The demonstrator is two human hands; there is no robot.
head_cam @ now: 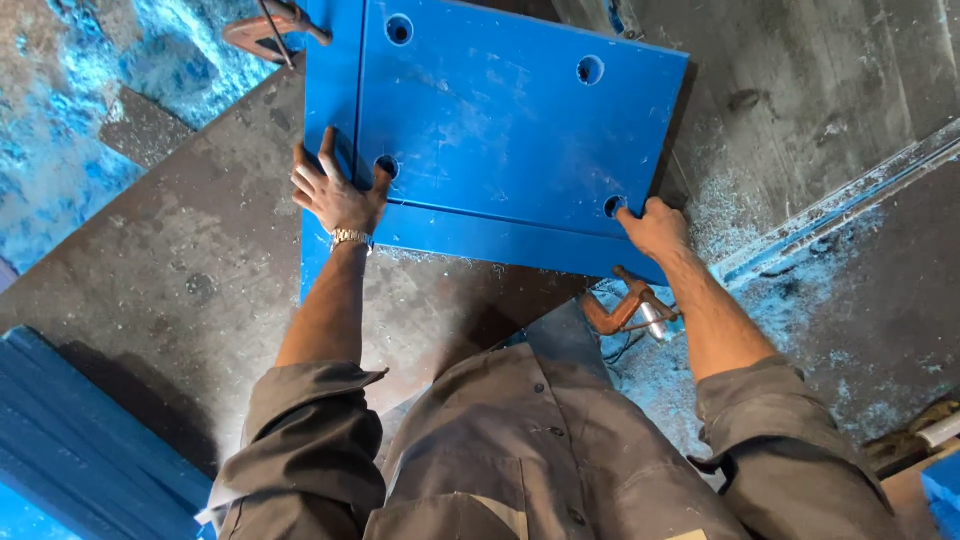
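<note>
Two hands on blue plastic plate (510,130): left hand (335,195) spread flat, right hand (652,228) gripping corner. Four holes drilled; clamp (622,308) below, shavings around.

Just below the right hand (655,228) I saw a rusty screw clamp (625,305), its bright spindle pointing down and to the right. Far above the left hand (335,195), at the top edge, I caught a second rusty clamp (268,25), only partly in view. Left of that hand ran the dark steel worktop (180,270), scuffed and stained, with a small dark plate offcut (140,128) lying further out. Beyond it, blue shavings (60,170) lay thick. Well below the left hand I had a stack of blue sheets (70,440). Right of the right hand, a metal rail (830,215) ran slantwise, dusted blue.
</note>
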